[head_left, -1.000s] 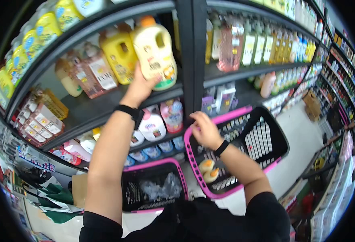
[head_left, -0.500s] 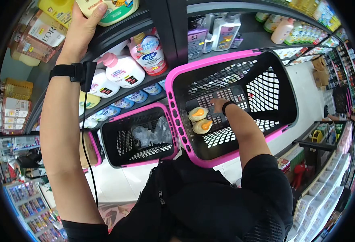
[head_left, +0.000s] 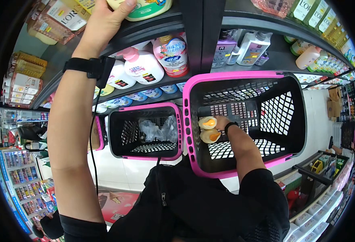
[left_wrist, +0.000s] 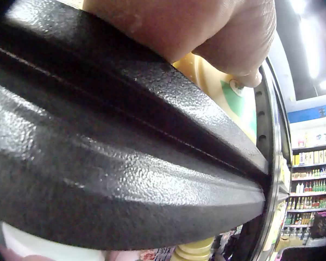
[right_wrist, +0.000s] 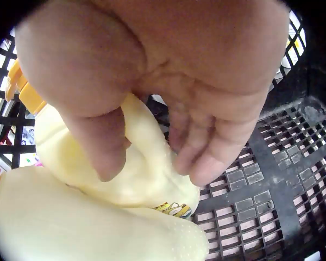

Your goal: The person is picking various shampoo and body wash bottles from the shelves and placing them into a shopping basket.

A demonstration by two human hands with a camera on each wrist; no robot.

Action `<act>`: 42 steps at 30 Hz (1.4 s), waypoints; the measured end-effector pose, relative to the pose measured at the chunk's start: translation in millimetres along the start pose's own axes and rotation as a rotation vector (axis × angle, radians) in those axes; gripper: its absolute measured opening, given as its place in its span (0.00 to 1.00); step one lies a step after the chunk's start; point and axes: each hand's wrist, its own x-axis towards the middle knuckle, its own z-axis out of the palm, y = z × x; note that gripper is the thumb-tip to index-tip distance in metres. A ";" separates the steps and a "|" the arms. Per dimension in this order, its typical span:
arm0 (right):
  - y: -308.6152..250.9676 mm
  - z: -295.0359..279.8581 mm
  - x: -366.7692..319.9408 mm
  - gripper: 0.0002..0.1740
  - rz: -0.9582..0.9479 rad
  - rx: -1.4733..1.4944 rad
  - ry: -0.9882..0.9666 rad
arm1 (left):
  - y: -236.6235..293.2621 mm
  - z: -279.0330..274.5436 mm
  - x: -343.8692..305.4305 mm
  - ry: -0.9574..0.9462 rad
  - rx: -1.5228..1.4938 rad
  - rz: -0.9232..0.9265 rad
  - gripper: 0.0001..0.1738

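High on the shelf at the left, my left hand (head_left: 104,26) grips a cream bottle (head_left: 151,10) with a green-edged label, its thumb across the front. In the left wrist view the thumb lies on that label, and the shelf edge hides much of the bottle. Down inside a large black basket with a pink rim (head_left: 188,133), my right hand (right_wrist: 168,65) holds a cream pump bottle (right_wrist: 152,168), thumb on one side and fingers curled on the other. A second cream pump bottle (right_wrist: 98,223) lies alongside it. Both have orange pump tops in the head view.
A smaller black basket (head_left: 145,156) with crumpled clear plastic (head_left: 157,131) stands to the left. White pump bottles (head_left: 144,68) and a pink bottle (head_left: 170,56) line the lower shelf. A dark upright post (head_left: 197,44) divides the shelving.
The head view has tilted down toward the baskets. My right hand has gone from the big basket's rim down inside to a pump bottle; my left hand stays on the cream bottle, now lower on the shelf.
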 end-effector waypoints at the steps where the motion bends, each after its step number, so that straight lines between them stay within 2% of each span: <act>1: 1.4 1.2 0.3 0.32 -0.011 -0.008 -0.004 | 0.0 -1.5 -1.5 0.007 0.033 -0.004 0.48; 5: 5.1 8.5 0.8 0.31 0.013 -0.032 0.068 | 15.3 1.8 -5.9 0.015 0.154 -0.047 0.47; 9: -5.6 -5.6 -4.4 0.33 -0.025 -0.128 -0.031 | -0.5 -7.2 -5.3 0.051 0.174 0.037 0.49; 10: -9.2 -7.1 -5.3 0.33 0.038 -0.134 -0.028 | -2.8 -7.6 -6.3 0.063 0.170 0.057 0.50; 13: 5.9 2.9 8.7 0.32 -0.010 -0.250 -0.067 | -8.0 -8.6 -10.7 0.121 0.170 -0.087 0.46; 15: 0.8 -1.3 8.6 0.31 -0.015 -0.286 -0.083 | -16.9 -11.5 -10.5 0.214 0.269 -0.020 0.50; 17: -17.8 -18.9 -6.7 0.32 -0.022 -0.336 -0.090 | -17.3 -3.8 -16.9 0.291 0.184 0.007 0.49; 18: -27.5 -33.1 -21.5 0.32 0.011 -0.244 -0.098 | -7.4 2.3 -22.0 0.325 0.130 0.006 0.47; 19: -6.3 -30.1 -13.6 0.31 -0.036 -0.376 -0.064 | 5.0 5.4 -29.4 0.317 0.209 -0.027 0.40; 20: 22.1 -26.2 -0.9 0.32 -0.047 -0.411 -0.089 | 6.3 4.1 -35.7 0.346 0.216 -0.037 0.39; 21: 27.3 -41.1 -9.3 0.33 -0.055 -0.373 -0.123 | 2.2 2.1 -43.1 0.378 0.222 -0.047 0.39; 22: 25.8 -54.2 -26.3 0.32 -0.014 -0.477 -0.013 | 0.6 0.9 -52.2 0.409 0.210 -0.002 0.39; 23: 23.9 -73.0 -38.7 0.31 0.023 -0.415 -0.097 | 0.6 -0.6 -62.9 0.438 0.196 0.041 0.40; 24: 22.7 -89.6 -56.1 0.29 0.040 -0.380 -0.089 | 2.5 -2.0 -77.1 0.440 0.223 0.046 0.39; 27: 28.3 -124.6 -96.0 0.25 -0.200 -0.365 0.147 | 15.9 -7.4 -122.4 0.403 0.336 0.097 0.37; 29: -35.8 -164.9 -140.5 0.25 -0.105 -0.323 0.164 | 27.5 -8.3 -146.7 0.384 0.297 0.044 0.36; 31: -111.0 -190.7 -183.5 0.24 -0.164 -0.244 0.334 | 17.0 -11.9 -167.7 0.328 0.274 -0.038 0.35; 32: -134.0 -198.5 -199.3 0.24 -0.248 -0.256 0.439 | 11.3 -11.5 -177.0 0.299 0.224 -0.055 0.35; 33: -170.0 -210.8 -218.5 0.27 -0.301 -0.166 0.437 | 9.2 -10.6 -183.8 0.265 0.175 -0.069 0.34; 35: -239.5 -219.9 -255.9 0.32 -0.426 0.121 0.520 | 16.5 -8.3 -194.9 0.164 0.126 -0.051 0.36; 37: -301.8 -228.0 -286.9 0.32 -0.575 0.078 0.605 | 38.7 -11.4 -202.5 -0.056 0.086 -0.123 0.41; 39: -342.5 -220.6 -293.6 0.34 -0.700 0.424 0.587 | 47.7 -10.3 -202.6 -0.204 0.102 0.033 0.45; 40: -359.5 -217.7 -295.7 0.35 -0.705 0.496 0.562 | 63.0 -11.8 -203.9 -0.244 0.035 0.051 0.47; 42: -396.9 -203.9 -275.4 0.31 -0.803 0.717 0.571 | 74.9 -16.1 -207.1 -0.318 -0.066 0.047 0.52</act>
